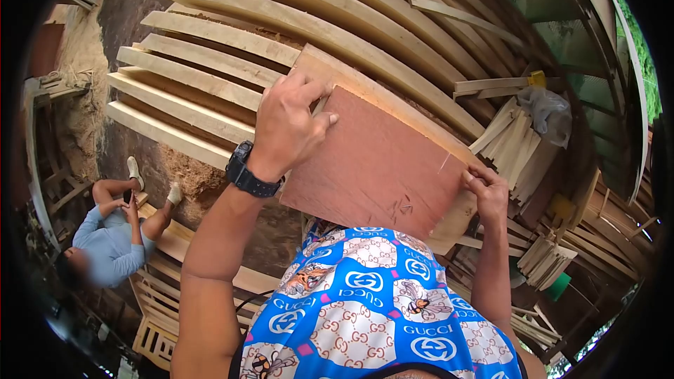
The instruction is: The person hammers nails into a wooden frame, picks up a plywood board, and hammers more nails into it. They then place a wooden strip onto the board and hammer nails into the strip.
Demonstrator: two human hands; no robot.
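A reddish-brown plywood panel (372, 158) lies tilted in front of my chest, with several small marks or slivers near its lower edge. Along its far edge runs a pale wooden board (393, 102), partly under the panel. My left hand (291, 123), with a black watch on the wrist, grips the panel's upper left corner; the thumb is on the panel and the fingers curl over the board. At the right corner, my right hand (489, 193) pinches the panel with thumb and fingers. The undersides of both pieces are hidden.
Long curved wooden planks (210, 60) stand in rows beyond the panel. Bundles of thin wooden strips (509, 147) lie at the right, near a clear plastic bag (547, 112). A person (116, 238) in a light blue top sits at the left beside sawdust (186, 168).
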